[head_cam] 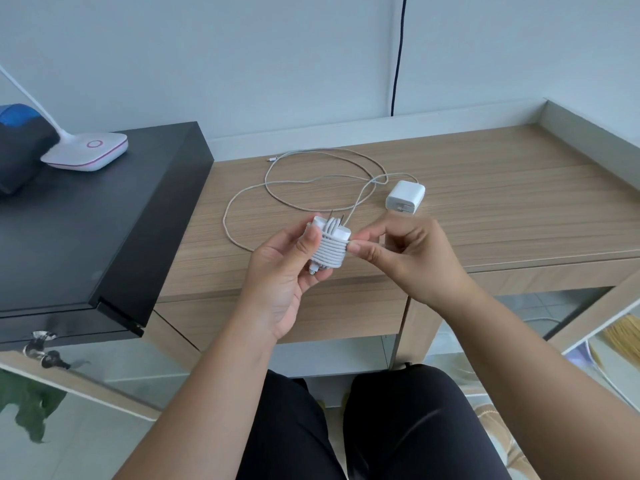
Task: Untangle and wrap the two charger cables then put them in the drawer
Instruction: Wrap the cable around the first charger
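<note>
Dark-clad knees (pixel 363 427) fill the bottom edge, cut off by the frame. Above them the left hand (pixel 284 271) has its grip closed around a white charger (pixel 329 242) wound tight with its own cable, prongs up; the palm hides its back. Right hand (pixel 405 254) pinches the cable end at the coil's side. On the bench (pixel 485 188) behind, a second charger (pixel 405 196) lies with its cable (pixel 277 183) in loose loops. No drawer can be made out.

The wooden desk (pixel 485 188) lies bare at right. A loose cable (pixel 277 183) and white adapter (pixel 405 196) occupy its middle; a black cabinet (pixel 104 216) blocks the left.
</note>
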Tool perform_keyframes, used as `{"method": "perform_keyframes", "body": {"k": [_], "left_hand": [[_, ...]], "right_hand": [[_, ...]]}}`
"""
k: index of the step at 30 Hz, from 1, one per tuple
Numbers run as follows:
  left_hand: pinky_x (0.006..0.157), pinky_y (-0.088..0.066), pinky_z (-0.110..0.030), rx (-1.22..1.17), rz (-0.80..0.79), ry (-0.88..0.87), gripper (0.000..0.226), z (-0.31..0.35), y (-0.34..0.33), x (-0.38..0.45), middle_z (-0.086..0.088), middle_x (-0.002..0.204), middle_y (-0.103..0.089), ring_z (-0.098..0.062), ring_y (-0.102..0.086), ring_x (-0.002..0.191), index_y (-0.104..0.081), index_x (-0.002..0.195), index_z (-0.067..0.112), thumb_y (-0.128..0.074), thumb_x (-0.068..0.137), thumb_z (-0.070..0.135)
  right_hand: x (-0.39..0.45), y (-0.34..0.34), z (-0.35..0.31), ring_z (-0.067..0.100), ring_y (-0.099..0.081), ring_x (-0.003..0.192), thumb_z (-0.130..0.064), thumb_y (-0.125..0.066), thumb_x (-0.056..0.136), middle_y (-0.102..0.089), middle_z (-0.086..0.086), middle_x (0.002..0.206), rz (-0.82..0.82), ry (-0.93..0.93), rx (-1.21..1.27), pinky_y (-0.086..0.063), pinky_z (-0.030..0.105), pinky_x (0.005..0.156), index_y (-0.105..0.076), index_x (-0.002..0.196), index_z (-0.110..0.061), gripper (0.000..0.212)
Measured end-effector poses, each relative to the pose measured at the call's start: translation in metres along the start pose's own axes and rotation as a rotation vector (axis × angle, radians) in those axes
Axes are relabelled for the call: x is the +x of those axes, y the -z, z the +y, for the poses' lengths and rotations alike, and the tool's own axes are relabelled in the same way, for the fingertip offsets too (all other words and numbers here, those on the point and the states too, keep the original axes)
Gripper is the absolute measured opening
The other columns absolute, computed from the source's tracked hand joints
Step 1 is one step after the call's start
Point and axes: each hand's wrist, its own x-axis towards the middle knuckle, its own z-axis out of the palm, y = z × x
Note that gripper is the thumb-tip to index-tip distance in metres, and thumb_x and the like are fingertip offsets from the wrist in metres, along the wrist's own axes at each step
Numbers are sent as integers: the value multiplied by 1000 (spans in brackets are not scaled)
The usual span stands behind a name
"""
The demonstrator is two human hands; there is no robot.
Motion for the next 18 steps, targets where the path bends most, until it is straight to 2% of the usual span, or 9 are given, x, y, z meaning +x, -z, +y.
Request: {"method": "perform_keyframes", "body": {"k": [3,6,9,11,13,14,16,18], "left_hand": [[60,-56,-21,1,66,48,30,-3,-3,-2,3,88,-74,-10,-68,74,-73,96,22,-72,68,32],[62,-57,-22,-19,67,54,32,-4,-4,-3,2,92,-74,-11,-68,76,-71,101,20,-69,69,26],[64,-57,-24,10,5,6,26,-5,-2,-3,4,95,-75,-11,-69,80,-72,100,21,-70,74,23],[66,-57,-26,107,-65,-36,23,-7,3,-2,4,99,-76,-12,-70,87,-74,100,23,-76,77,19],[68,-56,-27,236,-137,-74,29,-6,9,-2,3,102,-76,-13,-69,90,-76,100,27,-79,71,25],[68,-56,-26,286,-179,-85,33,-6,11,-2,3,103,-76,-13,-68,91,-76,100,29,-81,68,28],[72,-56,-26,374,-265,-106,40,-5,16,-2,0,104,-76,-14,-69,95,-76,103,27,-85,65,31],[80,-56,-32,520,-301,-122,43,-3,17,-1,0,106,-75,-20,-70,98,-74,105,29,-85,64,35]], "right_hand": [[-3,-1,3,4,-32,47,-20,-78,78,-58,-18,59,-10,-6,-62,-27,13,51,-74,79,-16,5],[-4,-3,5,4,-38,48,-15,-75,81,-66,-9,65,-46,-151,127,-31,15,51,-74,80,-14,2],[-4,2,6,-2,-44,43,-8,-70,83,-60,-14,53,-65,-289,232,-32,7,49,-69,78,-10,6],[-1,13,7,-1,-49,53,-15,-74,80,-63,-8,58,-113,-294,140,-39,13,56,-71,76,-13,6],[5,24,3,12,-56,65,-24,-79,76,-70,7,73,-203,-286,-70,-47,30,66,-73,77,-16,10],[8,28,-1,14,-57,66,-26,-79,76,-71,7,76,-250,-274,-188,-47,29,67,-73,78,-17,11],[16,31,-10,3,-56,64,-26,-79,77,-69,-3,71,-307,-197,-390,-43,16,61,-73,79,-17,11],[23,29,-20,-3,-55,65,-23,-76,79,-63,-11,67,-364,-101,-532,-39,10,58,-72,80,-16,8]]}}
